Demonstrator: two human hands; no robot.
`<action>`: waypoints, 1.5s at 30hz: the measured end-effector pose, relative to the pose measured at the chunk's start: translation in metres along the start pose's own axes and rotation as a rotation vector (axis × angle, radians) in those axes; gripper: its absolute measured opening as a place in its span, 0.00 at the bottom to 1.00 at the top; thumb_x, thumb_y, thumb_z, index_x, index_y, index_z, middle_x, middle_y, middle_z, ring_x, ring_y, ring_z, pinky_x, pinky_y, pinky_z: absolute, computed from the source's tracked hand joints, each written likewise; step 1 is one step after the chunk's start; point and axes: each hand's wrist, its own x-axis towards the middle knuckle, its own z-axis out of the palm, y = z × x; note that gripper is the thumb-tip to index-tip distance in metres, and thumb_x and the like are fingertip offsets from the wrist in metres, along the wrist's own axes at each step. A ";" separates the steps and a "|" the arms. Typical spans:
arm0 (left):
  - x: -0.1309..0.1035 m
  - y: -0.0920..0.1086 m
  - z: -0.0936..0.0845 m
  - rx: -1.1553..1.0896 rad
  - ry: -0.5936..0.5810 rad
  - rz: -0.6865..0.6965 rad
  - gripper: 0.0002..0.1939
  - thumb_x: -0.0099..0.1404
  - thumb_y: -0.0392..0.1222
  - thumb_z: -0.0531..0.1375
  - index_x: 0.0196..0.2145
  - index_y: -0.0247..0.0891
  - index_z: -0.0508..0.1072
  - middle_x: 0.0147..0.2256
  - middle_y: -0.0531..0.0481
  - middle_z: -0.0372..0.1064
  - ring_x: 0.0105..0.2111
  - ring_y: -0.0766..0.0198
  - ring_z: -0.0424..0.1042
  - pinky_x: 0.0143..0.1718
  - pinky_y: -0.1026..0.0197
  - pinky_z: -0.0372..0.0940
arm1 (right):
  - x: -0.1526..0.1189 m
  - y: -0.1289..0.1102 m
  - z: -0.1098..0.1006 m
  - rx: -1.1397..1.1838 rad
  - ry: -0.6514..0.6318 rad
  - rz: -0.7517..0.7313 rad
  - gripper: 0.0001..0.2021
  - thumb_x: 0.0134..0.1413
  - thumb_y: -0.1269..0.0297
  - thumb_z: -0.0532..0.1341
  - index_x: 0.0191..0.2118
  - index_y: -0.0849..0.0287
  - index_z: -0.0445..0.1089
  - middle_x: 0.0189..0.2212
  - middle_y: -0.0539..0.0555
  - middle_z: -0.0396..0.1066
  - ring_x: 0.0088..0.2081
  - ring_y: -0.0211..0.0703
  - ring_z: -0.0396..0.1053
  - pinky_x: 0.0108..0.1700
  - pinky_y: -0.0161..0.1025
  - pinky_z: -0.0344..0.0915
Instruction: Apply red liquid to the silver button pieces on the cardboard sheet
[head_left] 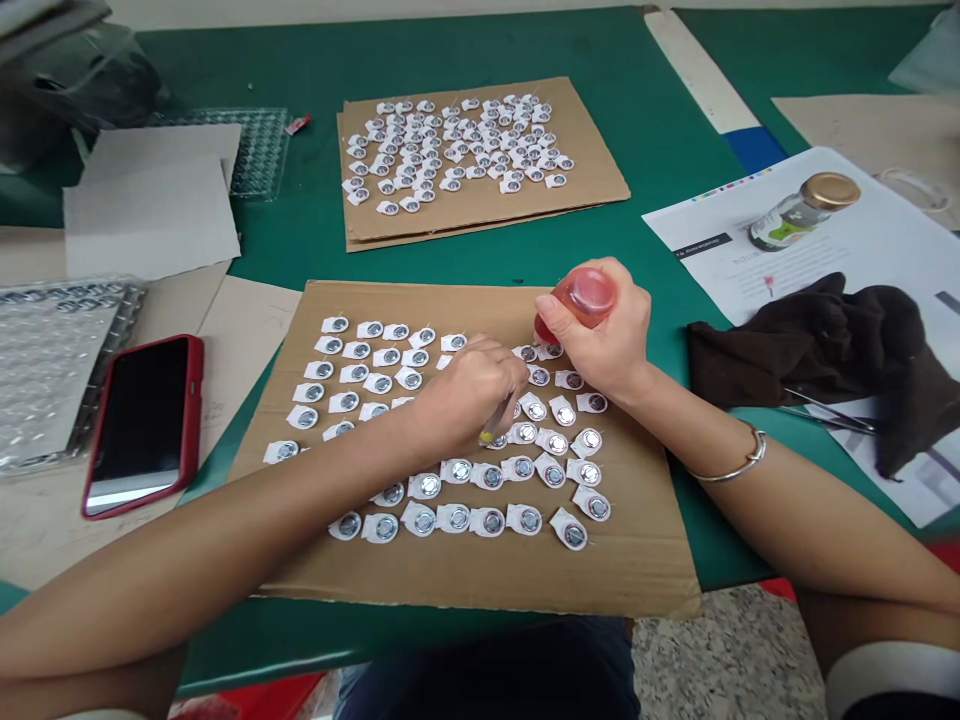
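My right hand (622,335) is wrapped around a red squeeze bottle (589,295), tipped with its base up and its lower end down by the far right rows of small pieces. My left hand (476,390) is closed over the middle of the cardboard sheet (645,560), and a thin item with a yellowish end (487,437) pokes out below its fingers; its kind is unclear. Rows of white paper tabs with round silvery discs (489,522) lie on this cardboard. Both hands and the left forearm hide some of them.
A second cardboard stack (600,180) farther back bears many similar tabs. To the left lie a red-cased phone (142,425), a clear plastic tray (60,370) and grey card sheets (150,215). On the right are a dark cloth (817,345), metal tweezers (832,410) and a printed sheet (720,265).
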 end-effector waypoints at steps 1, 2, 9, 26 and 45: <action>0.000 0.000 -0.001 -0.010 0.000 -0.007 0.06 0.50 0.28 0.54 0.25 0.36 0.67 0.26 0.51 0.68 0.27 0.64 0.66 0.33 0.58 0.62 | 0.000 0.000 0.000 -0.009 0.000 -0.004 0.15 0.48 0.51 0.63 0.33 0.57 0.63 0.28 0.50 0.68 0.29 0.39 0.67 0.33 0.42 0.68; 0.001 0.000 -0.002 -0.019 0.000 -0.013 0.06 0.51 0.28 0.54 0.26 0.35 0.67 0.26 0.50 0.68 0.28 0.64 0.66 0.33 0.58 0.62 | 0.000 0.000 -0.001 -0.017 0.003 -0.009 0.15 0.48 0.51 0.63 0.33 0.57 0.63 0.28 0.50 0.68 0.29 0.39 0.67 0.33 0.42 0.68; 0.008 0.006 -0.011 -0.069 0.034 -0.096 0.08 0.55 0.30 0.52 0.25 0.34 0.71 0.26 0.48 0.71 0.28 0.63 0.70 0.31 0.59 0.63 | -0.001 -0.001 -0.003 -0.007 0.017 -0.087 0.15 0.47 0.53 0.64 0.34 0.57 0.62 0.28 0.50 0.68 0.28 0.39 0.67 0.30 0.41 0.67; 0.013 0.001 -0.017 -0.319 0.032 -0.428 0.07 0.54 0.31 0.57 0.27 0.36 0.76 0.28 0.52 0.74 0.26 0.67 0.71 0.27 0.64 0.62 | -0.008 0.007 -0.007 0.025 0.152 -0.009 0.14 0.50 0.51 0.60 0.33 0.57 0.61 0.28 0.50 0.67 0.30 0.40 0.67 0.34 0.43 0.68; 0.010 0.002 -0.018 -0.274 0.042 -0.347 0.07 0.54 0.30 0.56 0.26 0.35 0.74 0.27 0.51 0.74 0.25 0.67 0.71 0.27 0.64 0.61 | -0.012 0.012 -0.003 0.000 0.060 0.010 0.17 0.50 0.47 0.59 0.36 0.56 0.60 0.29 0.50 0.67 0.31 0.41 0.68 0.36 0.45 0.68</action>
